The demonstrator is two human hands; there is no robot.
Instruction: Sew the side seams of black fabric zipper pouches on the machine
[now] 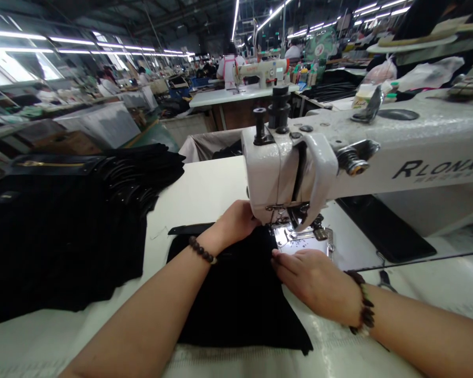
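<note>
A black fabric piece [236, 294] lies flat on the white sewing table [205, 189], its far edge under the head of a white sewing machine [291, 163]. My left hand [236, 220] rests on the fabric's far edge just left of the needle area; its fingers curl out of sight behind the machine head. Pressing on the fabric's right edge, my right hand [311, 278] lies palm down beside the lit needle plate [303, 239], fingers together and pointing left. Both wrists wear dark bead bracelets.
A large pile of black garment pieces [63, 231] with a gold zipper [49, 164] covers the table's left side. The machine arm [418, 152] spans the right. Small scissors [384, 278] lie near my right forearm. Other workstations and people sit far behind.
</note>
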